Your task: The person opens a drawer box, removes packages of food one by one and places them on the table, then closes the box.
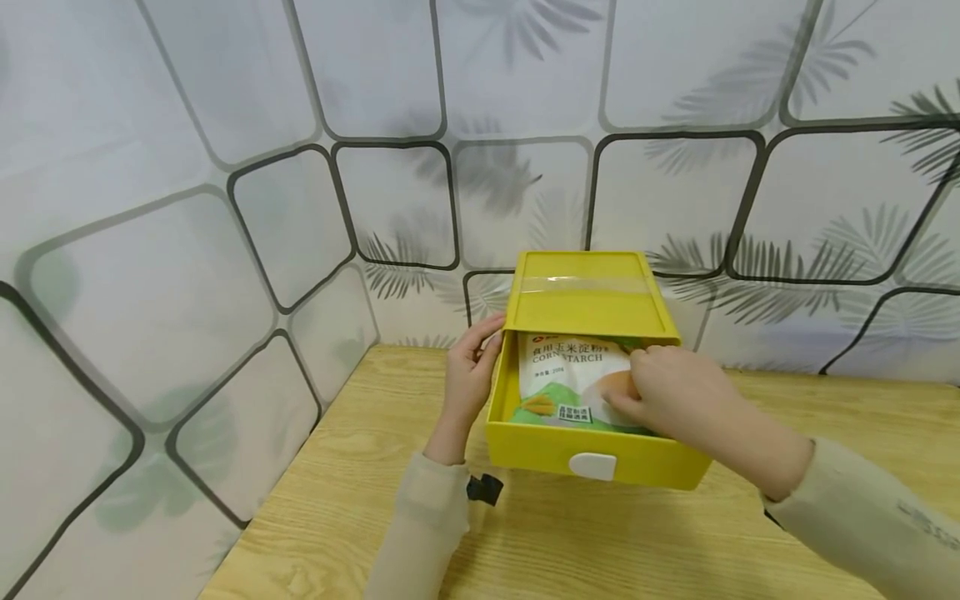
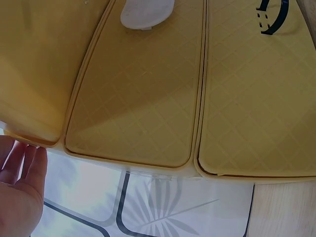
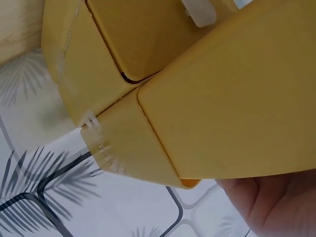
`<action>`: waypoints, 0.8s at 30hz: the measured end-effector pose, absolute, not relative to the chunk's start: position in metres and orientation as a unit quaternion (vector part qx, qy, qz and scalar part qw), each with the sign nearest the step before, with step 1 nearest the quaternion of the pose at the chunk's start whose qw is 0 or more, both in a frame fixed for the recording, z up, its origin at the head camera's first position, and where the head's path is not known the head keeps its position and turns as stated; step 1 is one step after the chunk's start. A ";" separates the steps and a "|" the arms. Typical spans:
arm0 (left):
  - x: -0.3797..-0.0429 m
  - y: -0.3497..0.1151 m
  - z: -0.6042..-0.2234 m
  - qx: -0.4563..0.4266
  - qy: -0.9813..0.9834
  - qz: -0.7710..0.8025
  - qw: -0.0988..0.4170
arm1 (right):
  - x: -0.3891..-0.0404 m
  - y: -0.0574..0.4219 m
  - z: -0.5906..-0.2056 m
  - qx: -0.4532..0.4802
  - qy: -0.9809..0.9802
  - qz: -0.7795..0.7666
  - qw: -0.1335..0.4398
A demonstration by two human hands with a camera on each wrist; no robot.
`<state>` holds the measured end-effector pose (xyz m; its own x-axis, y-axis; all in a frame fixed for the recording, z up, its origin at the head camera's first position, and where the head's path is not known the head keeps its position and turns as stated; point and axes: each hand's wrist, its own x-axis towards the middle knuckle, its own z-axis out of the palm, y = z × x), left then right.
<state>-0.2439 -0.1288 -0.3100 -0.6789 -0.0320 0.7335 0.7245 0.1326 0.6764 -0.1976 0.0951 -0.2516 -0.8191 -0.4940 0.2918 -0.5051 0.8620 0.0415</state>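
Observation:
A yellow drawer [image 1: 536, 447] with a white pull tab [image 1: 592, 466] stands pulled out of a yellow drawer unit [image 1: 585, 292]. Inside leans a white and green bag of corn starch [image 1: 558, 379]. My right hand [image 1: 682, 396] reaches over the drawer's right side, fingers curled at the bag's right part, thumb against its front; its fingertips are partly hidden. At the unit's left front corner, my left hand [image 1: 471, 375] touches the drawer's side edge with fairly straight fingers. The left wrist view shows those fingers [image 2: 32, 170] against the drawer's rim.
Below the pulled-out drawer, the left wrist view shows more closed drawer fronts [image 2: 136, 98], one with a black curved piece [image 2: 281, 17]. Clear tape [image 1: 585, 285] crosses the unit's top. It stands on a wooden table [image 1: 360, 467] before a patterned wall covering [image 1: 517, 192].

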 end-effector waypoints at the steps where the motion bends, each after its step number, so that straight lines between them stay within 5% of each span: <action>1: -0.244 -0.129 -0.310 -0.253 -0.685 -0.609 0.310 | -0.197 0.095 -0.252 0.259 -0.955 0.017 0.144; 24: -0.247 -0.130 -0.313 -0.257 -0.680 -0.611 0.312 | -0.202 0.093 -0.255 0.258 -0.960 0.013 0.109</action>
